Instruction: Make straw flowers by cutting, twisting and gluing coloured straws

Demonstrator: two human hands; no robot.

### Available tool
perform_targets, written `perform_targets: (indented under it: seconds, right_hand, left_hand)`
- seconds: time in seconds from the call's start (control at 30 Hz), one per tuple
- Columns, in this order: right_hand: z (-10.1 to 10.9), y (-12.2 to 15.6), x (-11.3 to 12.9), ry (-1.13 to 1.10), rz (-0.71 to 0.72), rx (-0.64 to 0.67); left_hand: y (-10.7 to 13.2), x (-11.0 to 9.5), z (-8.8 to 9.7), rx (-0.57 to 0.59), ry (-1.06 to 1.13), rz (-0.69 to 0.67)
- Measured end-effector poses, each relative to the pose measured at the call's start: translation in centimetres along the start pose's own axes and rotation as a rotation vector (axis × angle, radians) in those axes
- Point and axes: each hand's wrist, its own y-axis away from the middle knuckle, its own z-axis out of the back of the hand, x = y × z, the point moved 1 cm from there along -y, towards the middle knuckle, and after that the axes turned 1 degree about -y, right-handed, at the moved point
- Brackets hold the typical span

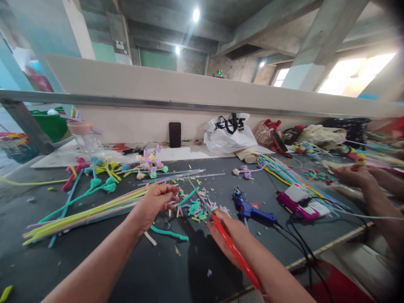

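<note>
My right hand (225, 233) is closed around red-handled scissors (235, 248), whose long metal blades point up and left over a scatter of cut pipe-cleaner pieces (195, 209). My left hand (158, 200) hovers beside the same scatter, fingers curled but apart, with nothing visible between them. A short green pipe cleaner (189, 195) lies between the hands, close to the blades. Under my left forearm runs a bundle of yellow, pink and green pipe cleaners (91, 210). Nearer me, a teal pipe-cleaner length (170, 233) rests on the dark table (151, 273).
To the right sit a blue glue gun (255, 211) and a purple glue gun (296, 206) with trailing cords. Finished pipe-cleaner flowers (150, 162) lie at the back left. A phone (174, 134) and white bag (230, 134) stand behind. Another person's hands (356, 174) work at far right.
</note>
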Motion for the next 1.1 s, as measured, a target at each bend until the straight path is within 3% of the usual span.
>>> perform_targets:
  seconds: [0.17,0.33,0.83,1.1]
  right_hand:
    - [-0.2,0.4,0.8,0.014,0.047,0.090]
    - [0.5,1.1,1.3,-0.003,0.054,0.201]
    - [-0.6,1.3,0.0,0.096,0.075,0.180]
    - [-0.4,1.1,0.5,0.009,0.108,0.190]
  left_hand:
    - [0.4,0.7,-1.8,0.099,-0.028,0.020]
    - [0.1,1.3,-1.7,0.108,-0.033,-0.013]
    - [0.5,1.0,-2.0,0.089,-0.003,-0.012]
    - [0.4,0.9,-2.0,0.123,-0.021,-0.044]
